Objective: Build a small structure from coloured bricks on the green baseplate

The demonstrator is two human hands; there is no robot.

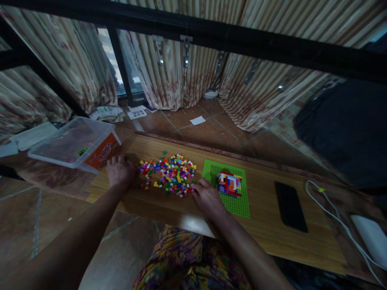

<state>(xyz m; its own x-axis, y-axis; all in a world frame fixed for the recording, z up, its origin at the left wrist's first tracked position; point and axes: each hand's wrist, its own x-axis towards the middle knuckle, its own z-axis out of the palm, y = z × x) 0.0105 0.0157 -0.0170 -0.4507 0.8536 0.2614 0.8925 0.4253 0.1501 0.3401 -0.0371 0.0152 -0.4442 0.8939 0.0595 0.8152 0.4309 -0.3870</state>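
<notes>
Your left hand (120, 171) lies palm down on the desk (263, 225), fingers loosely spread and holding nothing, just left of the pile of small bricks (169, 174). Your right hand (208, 197) rests at the pile's right edge with its fingertips among the nearest bricks; the view is too dim and small for you to tell whether it pinches one.

The bricks lie scattered in a loose heap of red, yellow, green, blue, pink and white pieces on the bare wood between your hands. Just right of your right hand lies a green baseplate (238, 203), and on it stands a small multicoloured brick build (229, 183), close to your knuckles.

Farther right on the desk lies a black phone (290, 206), face up, and beyond it a white cable (332, 213) runs toward a white device (371, 237) at the edge.

Left of the desk, a clear plastic tub (72, 144) with an orange label sits open on the floor, its lid (33, 135) beside it. The floor is brown tile (193, 133), with papers (109, 113) and a white scrap (197, 120) lying near striped curtains (169, 76) that hang down to it. A black bar (242, 40) crosses overhead.
</notes>
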